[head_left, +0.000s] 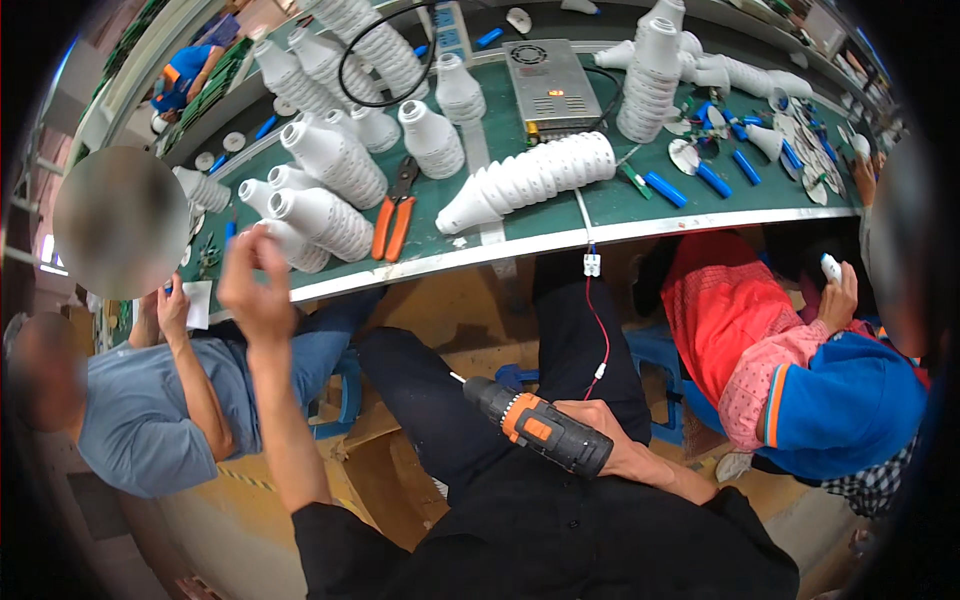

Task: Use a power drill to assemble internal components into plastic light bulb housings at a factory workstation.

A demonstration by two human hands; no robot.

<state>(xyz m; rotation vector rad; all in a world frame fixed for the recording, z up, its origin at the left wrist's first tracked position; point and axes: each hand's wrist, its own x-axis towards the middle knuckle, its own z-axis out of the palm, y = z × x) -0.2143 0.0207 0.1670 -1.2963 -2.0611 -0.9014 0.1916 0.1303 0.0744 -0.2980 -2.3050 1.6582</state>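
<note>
My right hand is wrapped round a black and orange cordless drill, held over my lap with its bit pointing up and left. My left hand is raised at the bench's front left, its fingers bent and drawn together. Anything small between those fingertips is too blurred to make out. Just beyond that hand stand nested stacks of white plastic bulb housings. To their right, orange-handled pliers lie on the green bench top. Another long stack of housings lies on its side.
A metal power supply stands at the back, its cable ending in a white connector over the front edge. Blue cylinders and white discs litter the right. Co-workers sit on both sides: one in grey-blue, another in red and blue.
</note>
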